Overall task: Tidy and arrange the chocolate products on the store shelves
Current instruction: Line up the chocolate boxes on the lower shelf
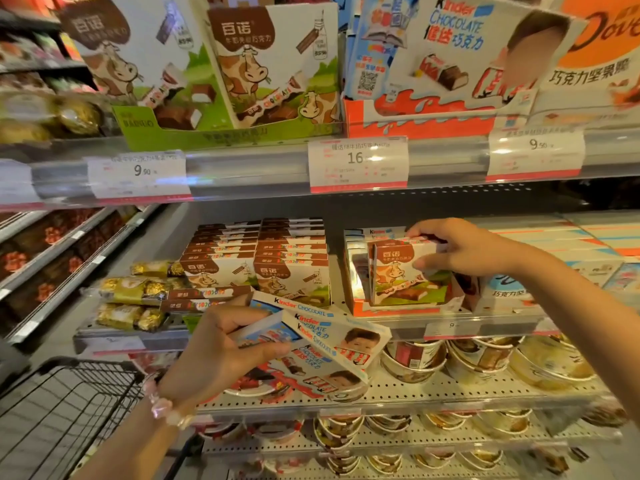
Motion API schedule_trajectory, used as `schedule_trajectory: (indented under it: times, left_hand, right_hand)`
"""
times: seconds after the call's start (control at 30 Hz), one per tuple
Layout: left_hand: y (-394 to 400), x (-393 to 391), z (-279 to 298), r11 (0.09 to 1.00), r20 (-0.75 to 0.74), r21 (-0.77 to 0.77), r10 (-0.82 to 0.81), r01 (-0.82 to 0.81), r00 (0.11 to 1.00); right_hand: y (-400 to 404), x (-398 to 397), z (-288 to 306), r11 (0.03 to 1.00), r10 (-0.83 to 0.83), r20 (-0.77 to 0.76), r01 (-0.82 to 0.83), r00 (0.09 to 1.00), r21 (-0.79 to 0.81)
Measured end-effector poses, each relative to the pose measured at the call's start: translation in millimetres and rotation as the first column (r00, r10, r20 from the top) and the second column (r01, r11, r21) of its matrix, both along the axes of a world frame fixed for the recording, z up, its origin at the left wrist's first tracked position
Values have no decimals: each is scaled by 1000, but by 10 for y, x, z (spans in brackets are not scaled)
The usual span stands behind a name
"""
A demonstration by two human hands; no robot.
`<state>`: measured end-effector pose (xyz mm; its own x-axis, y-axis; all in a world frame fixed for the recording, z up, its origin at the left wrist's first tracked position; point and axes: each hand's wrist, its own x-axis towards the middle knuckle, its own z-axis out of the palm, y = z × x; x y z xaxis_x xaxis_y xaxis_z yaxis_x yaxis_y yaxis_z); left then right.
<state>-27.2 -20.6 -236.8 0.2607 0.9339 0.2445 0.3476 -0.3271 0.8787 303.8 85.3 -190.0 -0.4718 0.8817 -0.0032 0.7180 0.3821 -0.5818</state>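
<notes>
My left hand (221,344) grips a fanned stack of white Kinder chocolate boxes (322,336) in front of the middle shelf. My right hand (457,249) pinches the top of a cow-print chocolate box (403,271) that stands upright in the orange-and-white Kinder tray (398,310). More Kinder boxes (381,232) stand behind it in that tray. To the left, two rows of matching cow-print boxes (256,261) fill the shelf, with two more lying flat (204,299) in front of them.
Gold-wrapped chocolates (138,296) lie at the shelf's left end. The upper shelf holds large cow-print (242,64) and Kinder display boxes (450,57) above price tags (358,164). Round tubs (478,358) fill the lower shelves. A black wire basket (62,410) sits lower left.
</notes>
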Motion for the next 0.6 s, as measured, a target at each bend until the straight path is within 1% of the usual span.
schedule_trajectory:
  times: [0.13,0.23,0.3,0.4,0.5,0.6]
  left_hand:
    - [-127,-87,48,1000,-65,13,24,-23,998]
    - [-198,-218,48,994,-73,39,100,-97,992]
    - [-229,-307,37,987,-39,86,141,-138,989]
    - [-242,-460,47,981,48,93,166,-170,985]
    - [-165,-611,66,992,99,41,116,-120,988]
    - [-1,-709,107,994,108,83,66,-75,992]
  right_hand:
    - [-155,-99,161,999,31,-209,-26,977,28]
    - [-287,-273,259,996,85,-296,-87,951,5]
    - [-357,-422,286,994,111,-320,-112,941,15]
    - [-430,-672,287,989,145,-350,-140,925,38]
    - [-456,-954,235,984,179,-331,-164,926,73]
    - [-413,-1239,130,978,191,-273,-158,943,138]
